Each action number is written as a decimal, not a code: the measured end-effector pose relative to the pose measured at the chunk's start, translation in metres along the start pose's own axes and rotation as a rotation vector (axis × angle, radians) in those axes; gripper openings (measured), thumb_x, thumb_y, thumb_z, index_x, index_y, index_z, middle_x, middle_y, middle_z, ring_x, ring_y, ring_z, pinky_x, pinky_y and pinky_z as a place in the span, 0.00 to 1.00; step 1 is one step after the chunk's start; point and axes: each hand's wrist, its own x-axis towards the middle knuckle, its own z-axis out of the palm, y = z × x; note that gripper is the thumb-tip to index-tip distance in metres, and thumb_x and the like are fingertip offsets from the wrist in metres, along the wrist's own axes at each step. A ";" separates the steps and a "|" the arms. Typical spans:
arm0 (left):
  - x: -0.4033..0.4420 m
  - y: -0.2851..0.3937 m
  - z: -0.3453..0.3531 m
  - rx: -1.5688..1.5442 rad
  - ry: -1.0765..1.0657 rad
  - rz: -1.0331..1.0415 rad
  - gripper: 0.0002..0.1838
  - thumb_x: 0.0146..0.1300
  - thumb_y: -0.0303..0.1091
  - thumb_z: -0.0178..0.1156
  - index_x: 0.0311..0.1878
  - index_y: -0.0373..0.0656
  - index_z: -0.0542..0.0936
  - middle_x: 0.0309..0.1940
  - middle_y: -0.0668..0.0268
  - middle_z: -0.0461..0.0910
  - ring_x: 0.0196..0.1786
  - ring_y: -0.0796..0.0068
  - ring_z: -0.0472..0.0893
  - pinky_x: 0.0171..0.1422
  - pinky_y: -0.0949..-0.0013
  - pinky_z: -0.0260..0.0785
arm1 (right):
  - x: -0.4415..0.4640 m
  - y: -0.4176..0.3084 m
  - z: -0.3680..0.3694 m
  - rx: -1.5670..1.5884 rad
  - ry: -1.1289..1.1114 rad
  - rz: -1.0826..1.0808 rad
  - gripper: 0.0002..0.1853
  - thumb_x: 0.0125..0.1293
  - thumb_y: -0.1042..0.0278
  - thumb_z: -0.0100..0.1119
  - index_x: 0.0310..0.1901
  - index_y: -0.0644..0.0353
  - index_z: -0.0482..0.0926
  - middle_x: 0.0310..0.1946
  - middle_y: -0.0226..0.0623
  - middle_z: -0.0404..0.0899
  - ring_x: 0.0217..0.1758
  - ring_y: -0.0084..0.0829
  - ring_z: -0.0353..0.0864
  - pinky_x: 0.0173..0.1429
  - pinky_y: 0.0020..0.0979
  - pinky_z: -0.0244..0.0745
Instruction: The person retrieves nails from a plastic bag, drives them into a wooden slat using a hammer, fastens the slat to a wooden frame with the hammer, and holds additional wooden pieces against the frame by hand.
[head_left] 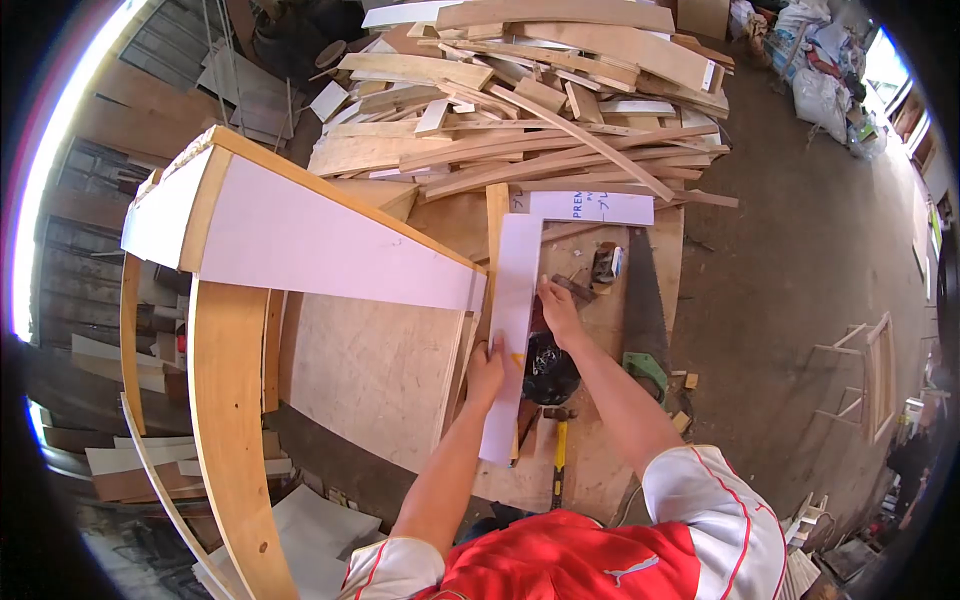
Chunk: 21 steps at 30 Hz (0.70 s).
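A long white board (515, 280) lies lengthwise in front of me, beside the wooden frame. My left hand (486, 372) is closed on its left edge, thumb on the top face. My right hand (560, 308) is just right of the board, fingers drawn together in a pinch; what they hold is hidden. Close to that hand lies a dark tool (574, 288) that I cannot name. A black container (550, 368) with small metal pieces sits below the right hand. Nearer me rests a hammer (560, 455) with a yellow handle.
A handsaw (645, 300) with a green handle lies at the right of the workbench (600, 450). A large wood-and-white frame (320, 220) stands on the left. Wood offcuts (540, 90) are piled at the far end. A small wooden frame (868, 380) stands on the floor.
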 end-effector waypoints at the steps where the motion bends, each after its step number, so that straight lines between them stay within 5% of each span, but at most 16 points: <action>1: -0.004 0.006 -0.010 -0.006 -0.021 -0.064 0.34 0.76 0.60 0.53 0.42 0.29 0.81 0.37 0.41 0.84 0.46 0.40 0.84 0.52 0.49 0.73 | 0.012 0.011 -0.002 -0.069 0.083 0.074 0.18 0.77 0.57 0.58 0.52 0.67 0.83 0.42 0.39 0.86 0.46 0.28 0.81 0.52 0.34 0.75; 4: -0.010 0.005 -0.023 -0.001 -0.027 -0.183 0.35 0.75 0.62 0.53 0.40 0.30 0.81 0.36 0.40 0.83 0.44 0.40 0.83 0.50 0.48 0.72 | 0.029 0.027 0.005 -0.442 0.125 -0.054 0.17 0.76 0.61 0.59 0.55 0.67 0.81 0.45 0.40 0.86 0.46 0.28 0.81 0.51 0.33 0.75; 7: -0.015 0.003 -0.033 0.080 -0.036 -0.236 0.38 0.75 0.64 0.51 0.43 0.28 0.80 0.39 0.40 0.83 0.46 0.42 0.83 0.52 0.48 0.72 | 0.030 0.047 0.025 -0.599 0.193 -0.031 0.20 0.74 0.61 0.59 0.57 0.70 0.79 0.48 0.56 0.84 0.48 0.46 0.85 0.55 0.42 0.77; 9: -0.018 0.000 -0.036 0.113 -0.053 -0.251 0.40 0.76 0.64 0.49 0.49 0.24 0.80 0.44 0.39 0.83 0.50 0.47 0.84 0.56 0.49 0.72 | 0.034 0.060 0.033 -0.511 0.150 0.045 0.19 0.73 0.63 0.59 0.57 0.71 0.79 0.47 0.55 0.85 0.47 0.44 0.85 0.54 0.41 0.78; 16: -0.027 -0.031 -0.040 -0.023 -0.071 -0.335 0.41 0.75 0.67 0.48 0.47 0.27 0.83 0.40 0.42 0.85 0.47 0.44 0.84 0.53 0.50 0.73 | 0.022 0.040 0.026 -0.235 -0.021 0.247 0.15 0.73 0.69 0.57 0.53 0.73 0.81 0.39 0.45 0.85 0.46 0.33 0.84 0.50 0.35 0.79; 21: -0.061 0.010 -0.062 -0.108 -0.055 -0.397 0.45 0.77 0.67 0.41 0.53 0.25 0.82 0.44 0.46 0.85 0.49 0.56 0.83 0.59 0.56 0.71 | 0.035 0.066 0.015 -0.358 0.185 -0.091 0.15 0.77 0.69 0.55 0.54 0.72 0.82 0.38 0.40 0.86 0.39 0.27 0.82 0.44 0.33 0.77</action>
